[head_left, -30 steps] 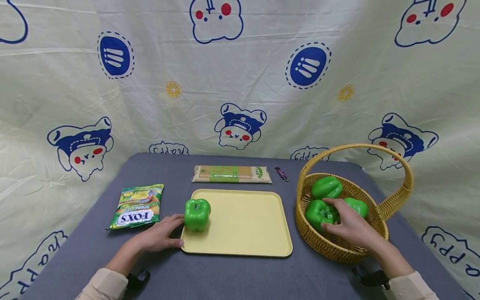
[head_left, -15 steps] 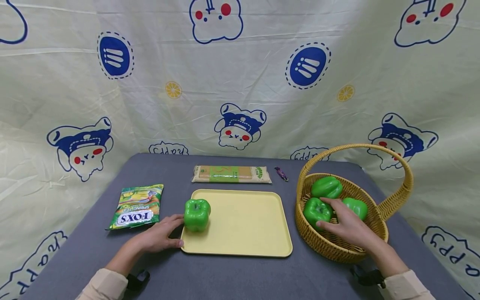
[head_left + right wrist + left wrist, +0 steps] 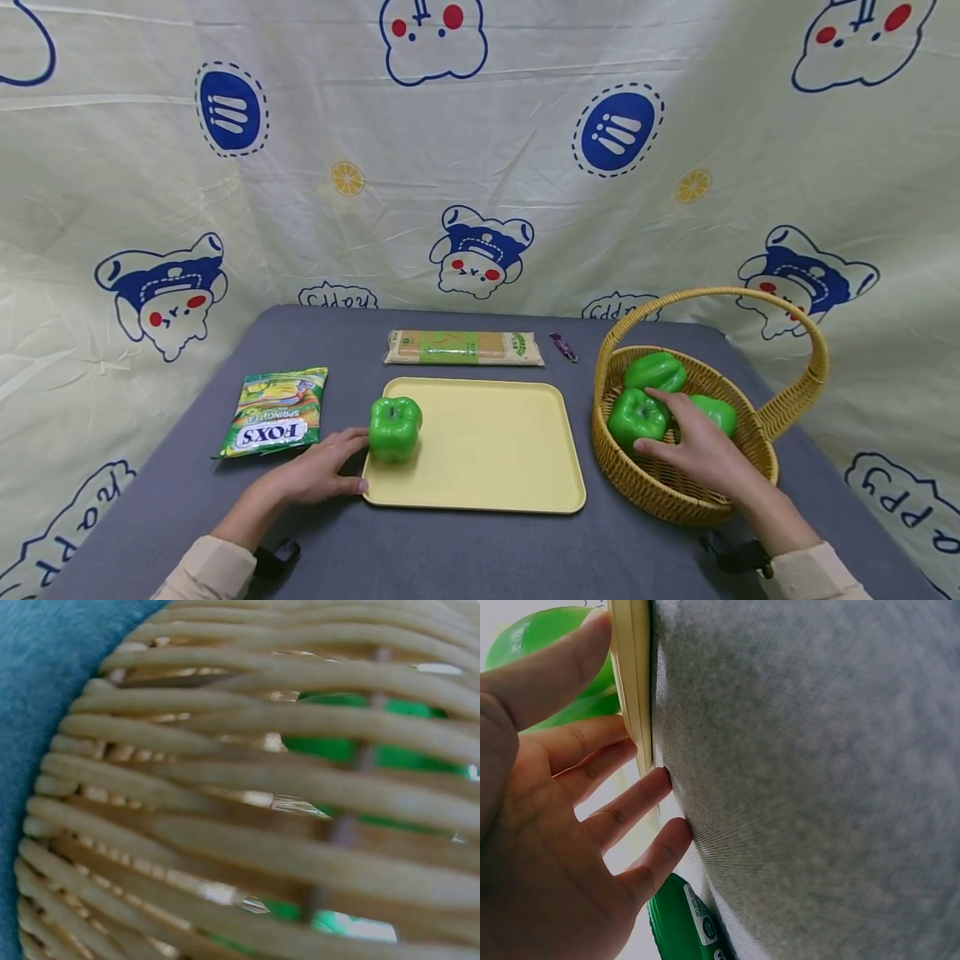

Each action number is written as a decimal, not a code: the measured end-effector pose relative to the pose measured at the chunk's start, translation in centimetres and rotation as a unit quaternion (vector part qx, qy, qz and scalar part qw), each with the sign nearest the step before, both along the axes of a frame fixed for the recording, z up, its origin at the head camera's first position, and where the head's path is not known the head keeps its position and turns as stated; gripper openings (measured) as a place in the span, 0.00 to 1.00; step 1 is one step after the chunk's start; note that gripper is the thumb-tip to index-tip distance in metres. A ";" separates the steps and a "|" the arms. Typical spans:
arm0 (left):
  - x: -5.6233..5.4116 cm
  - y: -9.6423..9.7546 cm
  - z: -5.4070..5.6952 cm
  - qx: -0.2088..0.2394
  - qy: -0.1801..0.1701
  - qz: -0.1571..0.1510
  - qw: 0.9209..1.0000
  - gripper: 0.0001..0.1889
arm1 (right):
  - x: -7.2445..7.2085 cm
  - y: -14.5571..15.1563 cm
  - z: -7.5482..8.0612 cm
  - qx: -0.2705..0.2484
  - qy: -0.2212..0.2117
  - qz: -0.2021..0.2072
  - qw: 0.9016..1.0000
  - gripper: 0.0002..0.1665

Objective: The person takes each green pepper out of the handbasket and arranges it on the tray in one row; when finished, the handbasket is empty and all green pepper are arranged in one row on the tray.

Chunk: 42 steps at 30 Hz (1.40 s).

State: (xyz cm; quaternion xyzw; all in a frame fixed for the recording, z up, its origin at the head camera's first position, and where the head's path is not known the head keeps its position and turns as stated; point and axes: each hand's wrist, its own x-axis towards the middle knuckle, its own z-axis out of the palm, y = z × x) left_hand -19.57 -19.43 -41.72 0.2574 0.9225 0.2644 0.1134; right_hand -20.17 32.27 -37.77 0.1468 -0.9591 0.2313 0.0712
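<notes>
In the head view, my left hand [image 3: 326, 471] rests at the left edge of the yellow tray [image 3: 487, 450], beside a green bell pepper [image 3: 394, 428] standing on it. Its fingers are fairly straight in the left wrist view, with the thumb and fingertips at the tray's rim [image 3: 632, 667]. My right hand [image 3: 693, 446] reaches into the wicker basket [image 3: 630, 487] and holds another green bell pepper [image 3: 637, 417] between thumb and fingers. Two more peppers lie in there, one behind [image 3: 655, 372] and one to the right [image 3: 716, 412]. The basket's weave [image 3: 247, 772] fills the right wrist view and hides that hand.
A green FOX'S candy bag [image 3: 276, 412] lies left of the tray. Behind the tray are a long pack of noodles [image 3: 463, 348] and a small purple-wrapped sweet [image 3: 563, 347]. The basket's tall handle [image 3: 720, 293] arches over the peppers. Grey cloth [image 3: 450, 558] covers the table.
The right hand has shifted the pepper in the basket slightly left and then up, and more of it shows now. The left hand and the tray have stayed put.
</notes>
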 end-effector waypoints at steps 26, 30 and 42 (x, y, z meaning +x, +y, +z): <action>0.1 0.0 0.0 0.001 -0.012 0.012 1.000 0.37 | 2.2 -3.9 3.2 -0.030 0.134 0.023 0.990 0.46; 0.1 0.1 0.0 0.000 -0.012 0.015 1.000 0.37 | 2.2 -4.9 3.2 -0.038 0.134 0.034 0.990 0.47; 0.1 0.1 0.2 0.001 -0.010 0.012 1.000 0.37 | 1.6 -8.0 2.5 -0.055 0.123 0.071 0.988 0.46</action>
